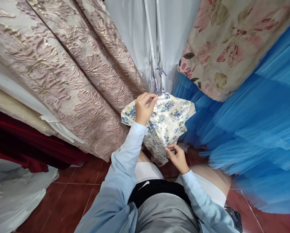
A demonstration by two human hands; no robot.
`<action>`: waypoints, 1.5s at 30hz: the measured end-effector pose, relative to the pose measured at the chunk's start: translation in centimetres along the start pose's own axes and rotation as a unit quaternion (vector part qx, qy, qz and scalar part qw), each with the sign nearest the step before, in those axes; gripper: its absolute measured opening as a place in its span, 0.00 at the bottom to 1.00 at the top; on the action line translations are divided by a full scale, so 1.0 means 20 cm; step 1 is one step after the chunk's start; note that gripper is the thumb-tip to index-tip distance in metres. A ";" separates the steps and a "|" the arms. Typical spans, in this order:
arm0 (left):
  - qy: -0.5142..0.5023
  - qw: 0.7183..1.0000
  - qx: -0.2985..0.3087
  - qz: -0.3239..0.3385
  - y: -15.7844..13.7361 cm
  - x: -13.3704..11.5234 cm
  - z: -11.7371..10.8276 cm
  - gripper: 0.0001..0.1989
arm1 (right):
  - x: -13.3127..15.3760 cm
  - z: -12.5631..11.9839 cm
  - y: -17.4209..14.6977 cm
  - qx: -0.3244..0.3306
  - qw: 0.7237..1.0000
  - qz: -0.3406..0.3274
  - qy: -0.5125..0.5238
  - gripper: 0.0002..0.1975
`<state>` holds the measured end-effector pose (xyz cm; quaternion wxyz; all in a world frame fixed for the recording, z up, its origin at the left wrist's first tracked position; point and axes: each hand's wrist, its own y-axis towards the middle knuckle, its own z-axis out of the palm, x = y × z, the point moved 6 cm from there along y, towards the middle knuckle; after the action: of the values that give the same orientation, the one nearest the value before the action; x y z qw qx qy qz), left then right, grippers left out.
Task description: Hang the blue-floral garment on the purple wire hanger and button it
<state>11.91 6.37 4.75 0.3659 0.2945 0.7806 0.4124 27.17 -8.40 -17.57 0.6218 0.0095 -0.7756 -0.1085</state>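
A white short-sleeved floral blouse (pixel 170 113) with blue flowers hangs in front of me on a purple wire hanger (pixel 156 82). My left hand (pixel 145 108) is at its neckline, with thumb and forefinger pinched together on the collar edge. Lower down, my right hand (pixel 177 157) pinches the front of the blouse near the waist, along the seam that runs down the middle. Any small fastener between those fingertips is too small to make out. The lower part of the blouse hangs toward my knees.
White metal rack bars (pixel 159 35) hold the hanger. On the left hangs a pink-gold brocade garment (pixel 69 64), with a dark red garment (pixel 26 142) beyond. A flowered cloth (pixel 229 48) and blue tulle (pixel 251 129) hang at right. Red tiles (pixel 72 197) cover the floor.
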 end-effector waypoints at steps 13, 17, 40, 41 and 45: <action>-0.031 0.981 0.175 0.082 -0.12 -0.12 0.00 0.11 | 0.65 0.00 0.71 0.000 0.981 -0.142 0.129 0.23; -0.002 0.979 0.180 0.094 -0.13 -0.14 -0.01 0.11 | 0.66 0.01 0.69 -0.005 0.982 -0.106 0.158 0.23; -0.062 0.997 -0.039 0.031 0.04 -0.11 -0.14 0.09 | 0.46 0.06 0.77 0.019 0.990 -0.036 0.137 0.11; -0.076 0.993 -0.085 0.031 0.07 -0.06 -0.21 0.10 | 0.41 0.07 0.76 0.029 0.992 -0.013 0.122 0.11; -0.147 0.953 -0.266 -0.016 0.03 0.34 -0.54 0.18 | 0.21 0.07 0.63 0.061 0.995 0.031 0.078 0.11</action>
<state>-0.64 7.30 7.31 0.5483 0.2309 0.5851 0.5511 26.42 3.47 -11.56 0.6817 0.0320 -0.7298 -0.0409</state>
